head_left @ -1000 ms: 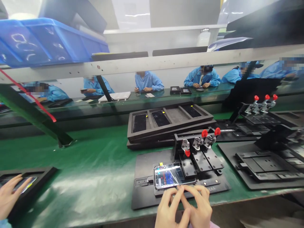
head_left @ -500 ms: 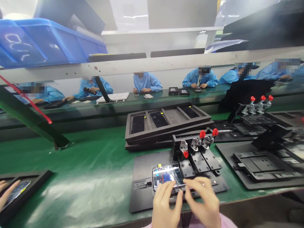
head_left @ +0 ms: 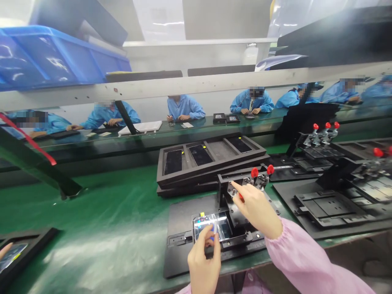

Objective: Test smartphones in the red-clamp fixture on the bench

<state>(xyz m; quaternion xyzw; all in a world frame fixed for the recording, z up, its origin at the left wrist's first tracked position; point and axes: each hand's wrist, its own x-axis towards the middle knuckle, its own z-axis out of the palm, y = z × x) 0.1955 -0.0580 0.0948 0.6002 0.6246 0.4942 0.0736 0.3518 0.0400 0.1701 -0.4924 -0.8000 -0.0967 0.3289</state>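
Observation:
A phone screen panel (head_left: 225, 230) with a glossy, reflective face lies in a black fixture (head_left: 180, 212) on the bench; a yellow tab (head_left: 202, 214) sticks out at its far edge. Over the panel's near side is my left hand (head_left: 203, 255), fingers curled and thumb close to the fingertips. A pale strip shows at those tips, film or reflection, I cannot tell which. My right hand (head_left: 254, 208) is on the leftmost toggle clamp (head_left: 232, 188), index finger stretched along it, the other fingers around its lowered red handle (head_left: 241, 196). The other two red handles (head_left: 254, 172) stand up.
Behind the fixture are stacked black trays (head_left: 211, 163) holding several dark panels. More clamp fixtures (head_left: 333, 208) stand at right. Another person's hand (head_left: 4, 250) is over a tray (head_left: 39, 241) at far left. Co-workers in blue sit across the bench. A post (head_left: 39, 163) rises at left.
My right hand has moved from the panel's near edge up to the leftmost clamp's handle. My left hand stays over the panel, its fingers drawn in more. The view has shifted slightly.

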